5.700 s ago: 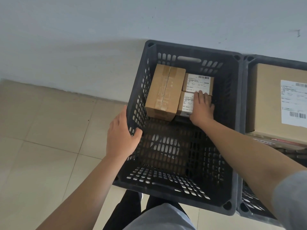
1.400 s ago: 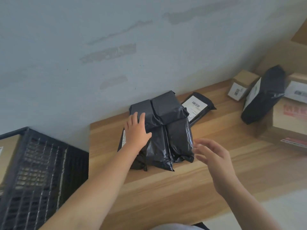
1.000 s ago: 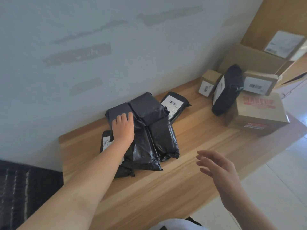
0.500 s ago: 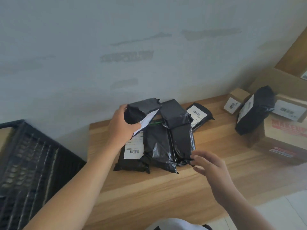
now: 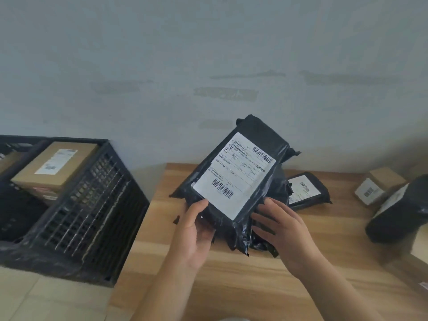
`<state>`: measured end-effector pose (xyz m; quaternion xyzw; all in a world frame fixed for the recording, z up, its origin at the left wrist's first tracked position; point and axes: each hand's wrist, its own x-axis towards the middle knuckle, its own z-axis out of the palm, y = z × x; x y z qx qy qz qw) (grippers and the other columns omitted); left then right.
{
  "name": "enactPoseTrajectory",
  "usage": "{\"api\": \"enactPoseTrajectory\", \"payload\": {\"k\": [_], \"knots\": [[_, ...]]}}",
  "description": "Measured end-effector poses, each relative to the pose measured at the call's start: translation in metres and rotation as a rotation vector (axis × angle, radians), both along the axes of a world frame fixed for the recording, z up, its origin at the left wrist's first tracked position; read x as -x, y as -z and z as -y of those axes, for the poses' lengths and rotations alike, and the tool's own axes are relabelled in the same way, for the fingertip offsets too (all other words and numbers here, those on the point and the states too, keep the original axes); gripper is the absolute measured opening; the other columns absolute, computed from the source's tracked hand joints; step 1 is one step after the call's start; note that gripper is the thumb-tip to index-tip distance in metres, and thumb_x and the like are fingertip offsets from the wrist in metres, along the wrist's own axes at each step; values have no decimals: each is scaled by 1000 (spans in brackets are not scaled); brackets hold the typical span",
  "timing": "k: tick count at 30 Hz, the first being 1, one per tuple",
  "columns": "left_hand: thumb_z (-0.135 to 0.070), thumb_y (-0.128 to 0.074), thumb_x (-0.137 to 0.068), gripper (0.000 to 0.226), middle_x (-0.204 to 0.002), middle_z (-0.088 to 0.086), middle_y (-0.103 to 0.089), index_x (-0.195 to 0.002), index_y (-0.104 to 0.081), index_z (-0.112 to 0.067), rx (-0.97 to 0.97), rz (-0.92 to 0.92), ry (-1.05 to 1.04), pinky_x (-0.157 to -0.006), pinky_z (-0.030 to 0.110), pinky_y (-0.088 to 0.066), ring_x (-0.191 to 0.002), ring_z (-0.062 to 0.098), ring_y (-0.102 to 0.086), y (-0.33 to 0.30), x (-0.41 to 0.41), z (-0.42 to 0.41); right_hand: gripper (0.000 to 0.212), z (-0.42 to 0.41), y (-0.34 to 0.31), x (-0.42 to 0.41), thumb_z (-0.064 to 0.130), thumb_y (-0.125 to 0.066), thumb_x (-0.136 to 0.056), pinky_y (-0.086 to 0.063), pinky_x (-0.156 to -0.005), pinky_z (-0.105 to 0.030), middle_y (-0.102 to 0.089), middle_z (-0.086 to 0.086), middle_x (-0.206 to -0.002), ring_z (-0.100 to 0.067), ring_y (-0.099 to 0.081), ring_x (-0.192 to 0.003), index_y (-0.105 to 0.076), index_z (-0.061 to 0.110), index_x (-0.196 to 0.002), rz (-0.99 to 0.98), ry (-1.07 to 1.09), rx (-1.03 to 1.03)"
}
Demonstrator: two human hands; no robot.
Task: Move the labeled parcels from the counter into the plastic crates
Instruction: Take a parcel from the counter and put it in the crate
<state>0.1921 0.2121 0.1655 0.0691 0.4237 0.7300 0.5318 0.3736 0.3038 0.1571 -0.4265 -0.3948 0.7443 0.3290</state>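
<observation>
My left hand [image 5: 194, 235] grips a black plastic parcel [image 5: 259, 135] by its lower left corner, thumb on the front. The parcel is tilted up above the wooden counter [image 5: 231, 286], its white barcode label facing me. My right hand [image 5: 284, 230] has spread fingers touching the parcel's lower right edge and the crumpled black parcels [image 5: 261, 244] beneath. A dark plastic crate [image 5: 92, 205] stands on the floor left of the counter, with a labeled cardboard box [image 5: 55, 163] on top of others inside.
Another black parcel [image 5: 305, 191] lies flat behind my right hand. At the far right are a small cardboard box [image 5: 379, 184] and a bulky black parcel [image 5: 398, 212]. A second crate [image 5: 14, 144] shows at the left edge. The wall runs directly behind the counter.
My left hand has lifted one black parcel off the pile and turned its label toward me. My right hand has come up to its lower edge. The view has swung left toward the crate.
</observation>
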Motion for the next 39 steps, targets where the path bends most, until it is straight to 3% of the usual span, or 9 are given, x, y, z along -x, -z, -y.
{"api": "enactPoseTrajectory", "payload": {"k": [4,10,15,21,24,28,31,35,39], "knots": [[-14,-83,-67,76,-114,8,-74,-140,-61,-16,-47,97,-46,-61,31,-58,-83,17,-73,11,-54,10,52,-1,-4,-32,42,-77,-89,-56,-95,-44,-73,-7,-130,-28,-70,-121,-66,21,-135,-122,-81,14],[-15,-79,-77,65,-129,14,-71,-140,-63,-14,-26,127,-75,-85,40,-58,-99,23,-72,19,-120,26,36,10,-3,-67,28,-74,-81,-61,-68,-30,-77,-9,-121,-25,-77,-99,-78,23,-116,-232,-136,8],[-24,-88,-64,88,-134,11,-68,-146,-57,-17,-11,78,-66,-74,34,-61,-96,21,-72,14,-149,24,34,6,0,-95,22,-75,-76,-61,-65,-31,-78,-10,-117,-23,-79,-93,-81,21,-109,-258,-127,12],[-37,-100,-59,87,-139,12,-67,-137,-65,-22,3,-156,100,-100,39,-56,-119,24,-67,10,-162,25,35,-12,-6,-131,26,-79,-76,-61,-66,-29,-78,-5,-118,-21,-78,-97,-81,30,-110,-220,-136,-44],[-42,-100,-53,104,-140,14,-66,-143,-53,-22,100,-295,83,-110,49,-48,-120,26,-68,1,-140,28,35,-26,-9,-152,23,-77,-82,-62,-71,-28,-77,-3,-123,-24,-76,-106,-79,33,-115,-205,-151,-105],[-45,-88,-66,83,-138,7,-67,-141,-55,-32,205,-624,325,-102,45,-56,-124,26,-67,-26,-107,22,43,-34,-10,-175,32,-82,-78,-63,-76,-30,-76,-2,-126,-27,-75,-110,-76,38,-120,-169,-176,-188],[-50,-92,-66,89,-140,5,-66,-145,-55,-33,199,-659,430,-104,51,-54,-126,27,-66,-42,-105,12,63,-32,-11,-186,46,-95,-63,-64,-81,-36,-75,-4,-126,-30,-75,-111,-74,38,-122,-155,-212,-205],[-43,-92,-66,89,-140,7,-65,-146,-53,-33,199,-682,489,-106,52,-53,-125,26,-67,-50,-119,0,42,-23,-6,-195,27,-87,-78,-64,-78,-36,-77,-5,-121,-31,-76,-107,-76,43,-116,-132,-205,-192],[-37,-92,-66,83,-132,-1,-71,-140,-55,-41,195,-718,547,-102,47,-55,-121,19,-69,-44,-134,2,59,-12,0,-202,26,-88,-72,-64,-77,-37,-77,-8,-120,-33,-76,-105,-70,39,-126,-131,-191,-188]]}}
